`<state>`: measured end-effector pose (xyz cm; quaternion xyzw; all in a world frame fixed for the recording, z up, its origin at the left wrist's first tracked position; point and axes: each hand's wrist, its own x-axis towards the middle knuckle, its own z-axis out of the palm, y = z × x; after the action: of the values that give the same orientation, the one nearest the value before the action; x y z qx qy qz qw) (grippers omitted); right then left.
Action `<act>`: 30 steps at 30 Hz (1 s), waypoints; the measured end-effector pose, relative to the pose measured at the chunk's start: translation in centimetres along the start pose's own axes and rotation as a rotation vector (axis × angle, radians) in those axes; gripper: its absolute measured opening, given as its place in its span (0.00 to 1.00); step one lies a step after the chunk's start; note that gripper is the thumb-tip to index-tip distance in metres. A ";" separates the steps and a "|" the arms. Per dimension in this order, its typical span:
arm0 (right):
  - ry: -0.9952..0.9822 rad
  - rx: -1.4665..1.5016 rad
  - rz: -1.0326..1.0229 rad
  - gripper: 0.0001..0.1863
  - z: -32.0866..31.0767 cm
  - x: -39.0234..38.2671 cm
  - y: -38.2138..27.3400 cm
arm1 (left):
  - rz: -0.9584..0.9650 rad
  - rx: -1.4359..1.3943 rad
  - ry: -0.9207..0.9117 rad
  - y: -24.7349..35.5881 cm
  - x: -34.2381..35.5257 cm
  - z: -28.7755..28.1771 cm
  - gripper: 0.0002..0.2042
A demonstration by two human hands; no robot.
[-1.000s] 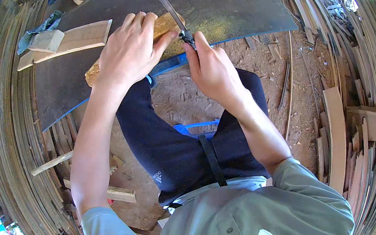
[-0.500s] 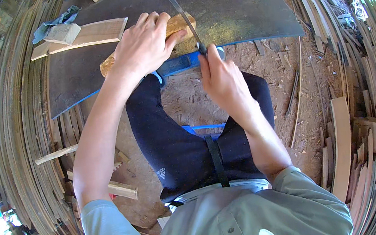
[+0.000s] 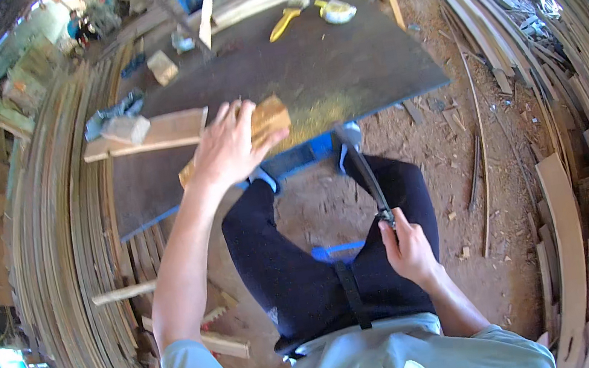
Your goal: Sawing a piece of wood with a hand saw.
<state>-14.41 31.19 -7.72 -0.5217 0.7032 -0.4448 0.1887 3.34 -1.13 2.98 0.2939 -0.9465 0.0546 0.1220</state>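
On the near part of the dark tabletop (image 3: 367, 59) lies a chunky yellowish-brown wood block (image 3: 271, 116). My left hand (image 3: 228, 144) is closed over it from the left, thumb on the near side, pressing it against the top. Sawdust is spread over the surface beside the block. Lower right, above my right thigh, my right hand (image 3: 410, 246) grips the handle of a long dark metal file (image 3: 367, 177). Its blade points up and away, tip near the table's front edge, apart from the block.
Left on the table are a flat board (image 3: 176, 128), a small wood block (image 3: 126, 130) and a blue-grey cloth (image 3: 109, 113). Farther back lie a yellow-handled brush (image 3: 289, 17) and a tape roll (image 3: 337, 11). Long wooden strips (image 3: 65, 256) are stacked on both sides.
My right hand has pulled the file off the block, back toward my body and down. My left hand still holds the block. The view has shifted, showing more of the table's far side.
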 end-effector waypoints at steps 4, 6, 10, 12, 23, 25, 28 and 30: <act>0.012 0.069 -0.084 0.14 0.8 2.4 1.2 | 0.026 -0.054 -0.006 0.4 0.0 -0.2 0.38; -0.045 0.135 -0.017 0.08 0.0 3.6 0.3 | -0.002 -0.053 -0.041 0.8 0.4 -0.2 0.33; -0.049 0.138 -0.098 0.14 0.7 4.0 0.8 | -0.048 -0.068 -0.036 1.0 0.4 -0.3 0.27; -0.071 0.207 -0.105 0.14 1.6 3.3 1.4 | -0.047 -0.037 -0.012 0.2 -0.1 0.2 0.30; -0.095 0.385 -0.077 0.11 0.3 1.9 3.3 | -0.107 -0.059 -0.026 1.9 0.6 -0.4 0.26; -0.102 0.413 0.000 0.12 0.4 1.8 3.9 | -0.114 -0.093 -0.018 2.5 1.0 -0.8 0.25; -0.047 0.432 0.018 0.12 1.0 2.1 4.0 | -0.161 -0.133 -0.069 3.0 1.6 -1.3 0.24; -0.016 0.460 0.012 0.13 1.0 2.4 3.4 | -0.152 -0.127 -0.086 2.3 1.4 -1.3 0.22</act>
<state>-16.53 28.76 -10.61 -0.4644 0.5849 -0.5880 0.3106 1.20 0.18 4.48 0.3584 -0.9274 -0.0276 0.1033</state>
